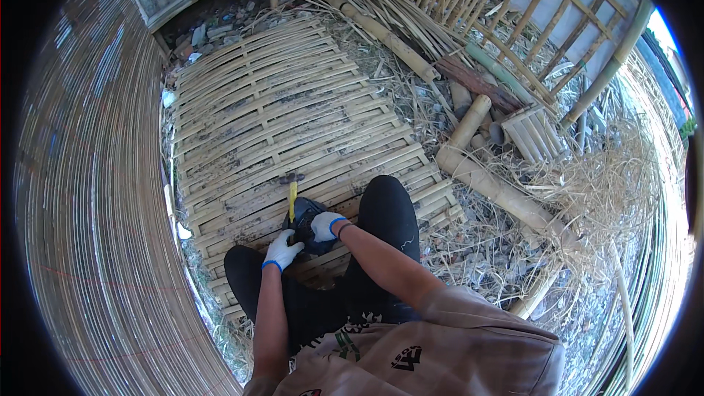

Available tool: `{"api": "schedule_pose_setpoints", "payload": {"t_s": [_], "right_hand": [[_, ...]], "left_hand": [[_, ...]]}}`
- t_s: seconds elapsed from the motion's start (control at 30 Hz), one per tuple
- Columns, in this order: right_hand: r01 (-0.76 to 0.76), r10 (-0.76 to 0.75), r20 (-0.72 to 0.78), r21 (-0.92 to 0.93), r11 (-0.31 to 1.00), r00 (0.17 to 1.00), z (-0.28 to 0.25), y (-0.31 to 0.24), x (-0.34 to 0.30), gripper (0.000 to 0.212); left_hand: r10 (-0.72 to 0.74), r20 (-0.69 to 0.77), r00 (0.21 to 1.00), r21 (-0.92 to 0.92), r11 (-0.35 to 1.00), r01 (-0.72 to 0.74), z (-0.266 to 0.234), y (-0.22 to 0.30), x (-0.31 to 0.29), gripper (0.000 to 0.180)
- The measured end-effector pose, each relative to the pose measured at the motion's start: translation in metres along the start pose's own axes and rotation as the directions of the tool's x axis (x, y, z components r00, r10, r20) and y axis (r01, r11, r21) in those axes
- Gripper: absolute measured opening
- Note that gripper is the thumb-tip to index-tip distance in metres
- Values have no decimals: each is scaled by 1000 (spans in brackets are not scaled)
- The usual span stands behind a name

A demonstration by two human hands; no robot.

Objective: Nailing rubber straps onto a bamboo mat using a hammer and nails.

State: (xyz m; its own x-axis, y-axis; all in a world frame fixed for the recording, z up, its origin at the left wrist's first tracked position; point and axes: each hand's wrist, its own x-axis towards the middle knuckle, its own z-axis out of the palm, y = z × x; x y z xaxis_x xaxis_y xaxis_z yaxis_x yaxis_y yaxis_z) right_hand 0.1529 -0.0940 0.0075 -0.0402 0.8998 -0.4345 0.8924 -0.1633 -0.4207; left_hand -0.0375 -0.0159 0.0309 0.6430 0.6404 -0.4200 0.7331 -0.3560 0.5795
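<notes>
My left hand (pixel 281 251), in a white knitted glove with a blue cuff, is closed round the dark grip of a hammer (pixel 292 196). The hammer's yellow handle points away from me, its dark head above the slats. Beside it, my right hand (pixel 324 226), gloved the same way, reaches into or onto a dark pouch (pixel 311 206) between my knees. Its fingers look curled, and whatever they hold is hidden. Under all this lies a panel of split bamboo slats (pixel 282 114), with cross strips woven or fixed along it.
Upright thin bamboo strips (pixel 95 176) form a wall on the left. To the right lie thick bamboo poles (pixel 506 194), a weathered log (pixel 477 82) and tangled bamboo shavings (pixel 587 183). A bamboo lattice frame (pixel 543 15) leans at the far right.
</notes>
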Motion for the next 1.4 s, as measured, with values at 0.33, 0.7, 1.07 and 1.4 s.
{"api": "schedule_pose_setpoints", "payload": {"t_s": [0.33, 0.7, 1.07, 1.4], "right_hand": [[-13, 13, 50, 8, 1000, 999, -5, 1, -1, 41], [7, -8, 50, 21, 1000, 999, 3, 5, 6, 44], [0, 1, 101, -4, 1000, 995, 1, 9, 5, 42], [-32, 28, 84, 51, 998, 996, 4, 13, 6, 40]], "left_hand": [[-10, -3, 1000, 28, 1000, 10, 4, 0, 3, 66], [-16, -36, 999, -55, 998, 14, 10, -8, 9, 62], [-42, -52, 998, -69, 997, 38, 18, -9, 14, 61], [-76, -56, 996, -62, 995, 73, 13, -2, 10, 70]]}}
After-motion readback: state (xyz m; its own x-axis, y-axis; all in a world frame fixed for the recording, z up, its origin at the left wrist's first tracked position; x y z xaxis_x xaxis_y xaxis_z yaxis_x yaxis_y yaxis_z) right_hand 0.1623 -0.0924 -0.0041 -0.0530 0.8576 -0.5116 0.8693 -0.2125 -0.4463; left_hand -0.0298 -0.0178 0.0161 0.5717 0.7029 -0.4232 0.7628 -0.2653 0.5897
